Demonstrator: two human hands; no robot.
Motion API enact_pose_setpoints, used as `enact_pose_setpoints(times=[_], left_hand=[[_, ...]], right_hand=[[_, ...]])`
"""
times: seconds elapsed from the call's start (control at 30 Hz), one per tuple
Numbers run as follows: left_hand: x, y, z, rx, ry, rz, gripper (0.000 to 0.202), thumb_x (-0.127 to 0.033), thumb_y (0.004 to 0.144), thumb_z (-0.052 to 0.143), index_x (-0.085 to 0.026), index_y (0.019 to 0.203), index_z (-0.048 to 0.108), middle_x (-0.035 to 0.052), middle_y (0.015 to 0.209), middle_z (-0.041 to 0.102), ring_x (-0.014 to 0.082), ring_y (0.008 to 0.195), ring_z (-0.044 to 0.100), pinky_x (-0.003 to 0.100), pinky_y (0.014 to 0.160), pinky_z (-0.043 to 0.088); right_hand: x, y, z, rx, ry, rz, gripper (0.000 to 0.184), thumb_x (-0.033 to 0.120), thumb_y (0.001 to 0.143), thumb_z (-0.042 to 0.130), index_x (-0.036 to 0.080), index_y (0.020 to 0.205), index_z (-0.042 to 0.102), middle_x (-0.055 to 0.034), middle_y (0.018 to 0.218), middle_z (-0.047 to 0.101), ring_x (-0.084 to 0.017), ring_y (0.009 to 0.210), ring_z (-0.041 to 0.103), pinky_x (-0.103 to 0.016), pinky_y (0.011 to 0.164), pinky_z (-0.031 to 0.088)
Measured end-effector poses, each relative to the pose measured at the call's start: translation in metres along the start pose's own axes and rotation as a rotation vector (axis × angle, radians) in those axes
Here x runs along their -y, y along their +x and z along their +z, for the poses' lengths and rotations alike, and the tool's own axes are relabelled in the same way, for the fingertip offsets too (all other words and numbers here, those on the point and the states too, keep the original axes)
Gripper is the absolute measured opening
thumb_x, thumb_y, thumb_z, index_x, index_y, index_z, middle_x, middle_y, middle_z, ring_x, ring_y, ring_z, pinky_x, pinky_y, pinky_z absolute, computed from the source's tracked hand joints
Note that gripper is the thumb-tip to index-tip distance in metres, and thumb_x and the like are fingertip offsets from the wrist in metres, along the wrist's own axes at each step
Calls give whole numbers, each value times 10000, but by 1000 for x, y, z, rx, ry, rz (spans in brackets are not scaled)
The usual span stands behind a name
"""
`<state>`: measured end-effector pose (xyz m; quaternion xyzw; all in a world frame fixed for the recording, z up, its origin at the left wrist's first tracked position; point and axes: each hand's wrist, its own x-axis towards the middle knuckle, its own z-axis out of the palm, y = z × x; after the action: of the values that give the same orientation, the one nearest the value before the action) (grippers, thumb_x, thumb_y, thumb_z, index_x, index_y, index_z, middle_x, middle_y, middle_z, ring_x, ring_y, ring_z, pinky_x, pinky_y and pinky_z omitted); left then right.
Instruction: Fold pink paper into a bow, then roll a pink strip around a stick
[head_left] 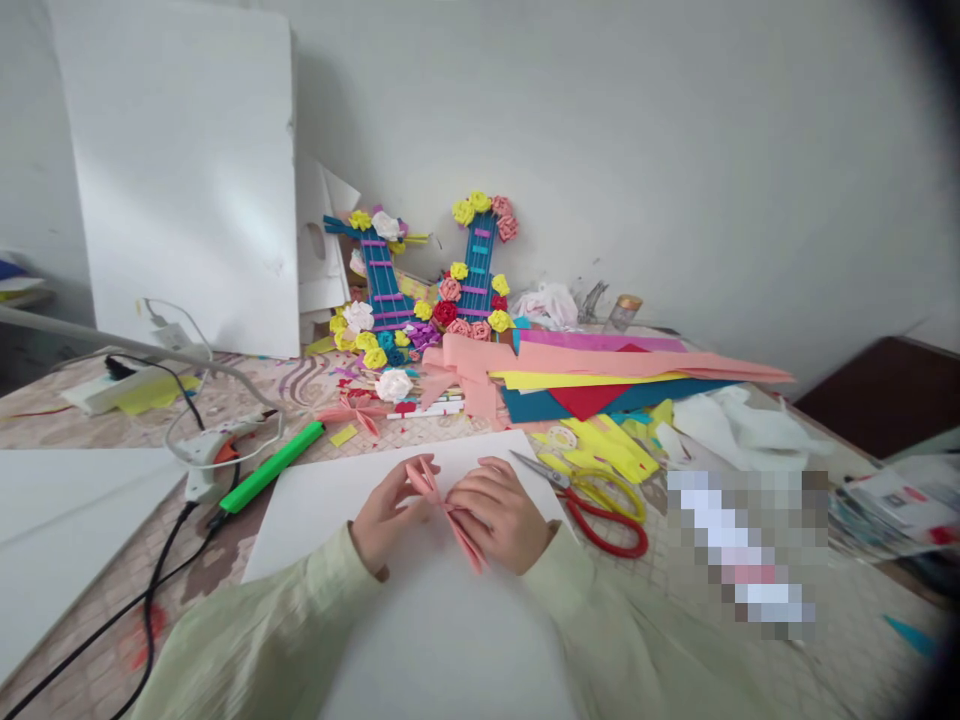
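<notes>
Between my hands is a pink paper bow [466, 540], its folded loops running from upper left to lower right above a white board [442, 650]. My left hand [386, 515] is closed about the upper-left loop, thumb and fingers at its edge. At the bow's narrow middle, my right hand [499, 512] pinches the paper, and its fingers partly cover that spot. To the right of my right hand, red-and-yellow-handled scissors [607, 538] rest partly on the board's edge. Another pink folded paper piece [360, 410] lies beyond the board.
Left are a glue gun [217, 450], a green stick [274, 468] and black cables [154, 590]. Behind stand two blue paper guitars [476, 265] with paper flowers. Coloured crepe sheets [600, 400], yellow scraps [611, 445] and white paper [750, 425] lie back right.
</notes>
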<state>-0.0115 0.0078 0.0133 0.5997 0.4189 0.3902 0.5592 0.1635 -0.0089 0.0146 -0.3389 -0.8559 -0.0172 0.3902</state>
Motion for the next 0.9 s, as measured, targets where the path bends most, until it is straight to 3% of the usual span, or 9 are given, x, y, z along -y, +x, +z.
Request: enact_pose_setpoints(times=[0.2, 0.3, 0.43, 0.5, 0.73, 0.9], left_hand=[[0, -1, -4, -101, 184, 245, 328, -314, 728, 560, -190, 1020, 479, 75, 1086, 493, 177, 942, 516, 289, 741, 480], [3, 0, -5, -140, 164, 289, 392, -290, 726, 565, -201, 1082, 431, 79, 1067, 510, 176, 940, 532, 291, 733, 492], [5, 1, -6, -105, 171, 295, 538, -266, 740, 550, -224, 1209, 290, 80, 1050, 533, 168, 940, 543, 312, 759, 488], [6, 1, -7, -100, 223, 299, 522, -263, 743, 543, -230, 1205, 303, 76, 1059, 529, 167, 945, 539, 314, 766, 486], [7, 2, -7, -276, 370, 368, 305, -262, 702, 577, -200, 982, 473, 48, 996, 512, 149, 895, 528, 278, 719, 495], [-2, -1, -8, -309, 492, 421, 137, -252, 699, 565, -178, 792, 497, 20, 825, 566, 139, 788, 544, 284, 708, 461]], right_hand=[[-2, 0, 0, -110, 1, 55, 102, 131, 746, 514, 200, 796, 571, 8, 740, 658, -114, 691, 554, -335, 800, 368], [-1, -1, 0, -131, 1, 71, 89, 137, 739, 527, 198, 782, 573, 4, 723, 659, -123, 676, 553, -331, 767, 388], [-1, -2, 0, -123, 20, 95, 97, 126, 747, 520, 186, 783, 587, -13, 713, 660, -129, 667, 550, -294, 681, 421], [-1, -2, 1, -111, 20, 110, 108, 125, 755, 512, 183, 782, 598, -18, 693, 657, -131, 669, 549, -284, 663, 428], [-1, -3, 2, -95, 50, 147, 72, 150, 733, 538, 194, 751, 592, -20, 765, 645, -145, 750, 534, -297, 707, 425], [-2, -5, 2, -93, 68, 181, 35, 176, 731, 536, 189, 748, 564, -21, 709, 637, -145, 695, 535, -309, 683, 417]])
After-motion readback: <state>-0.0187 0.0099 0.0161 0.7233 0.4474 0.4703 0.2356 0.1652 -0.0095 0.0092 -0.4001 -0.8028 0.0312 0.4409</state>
